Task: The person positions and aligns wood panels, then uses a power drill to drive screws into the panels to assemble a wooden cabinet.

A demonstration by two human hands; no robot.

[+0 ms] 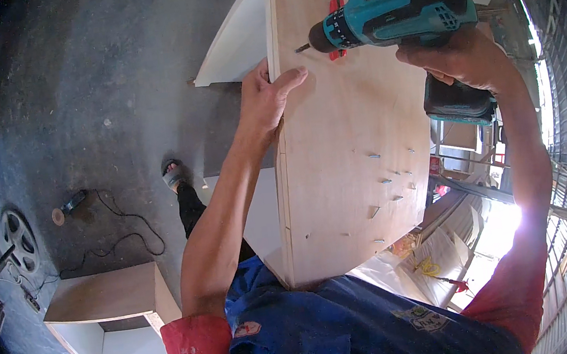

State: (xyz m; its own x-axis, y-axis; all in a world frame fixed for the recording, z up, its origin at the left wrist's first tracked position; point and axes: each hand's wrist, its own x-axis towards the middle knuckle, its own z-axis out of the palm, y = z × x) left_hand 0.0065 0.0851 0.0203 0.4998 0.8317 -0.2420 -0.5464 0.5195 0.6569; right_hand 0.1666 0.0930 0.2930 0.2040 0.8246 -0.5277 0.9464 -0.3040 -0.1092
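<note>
My right hand [463, 62] is wrapped round the handle of a teal and black cordless drill [411, 8]. The drill points left, and its bit [302, 48] ends at the plywood panel near the left edge; whether it touches the wood I cannot tell. My left hand [266, 98] grips that edge just below the bit, thumb on top and fingers curled over the side. The plywood panel [333, 122] forms the top face of a cabinet against my body. Several loose screws [385, 181] lie on its nearer right part. A red tool [339, 53], partly hidden by the drill, rests beyond the chuck.
Another wooden cabinet [104, 293] with white inner faces stands on the floor at lower left. Near it lie a corded grinder-like tool [71, 205], its black cable [123, 244] and a spoked wheel [19, 238]. My sandalled foot [173, 174] shows left of the panel.
</note>
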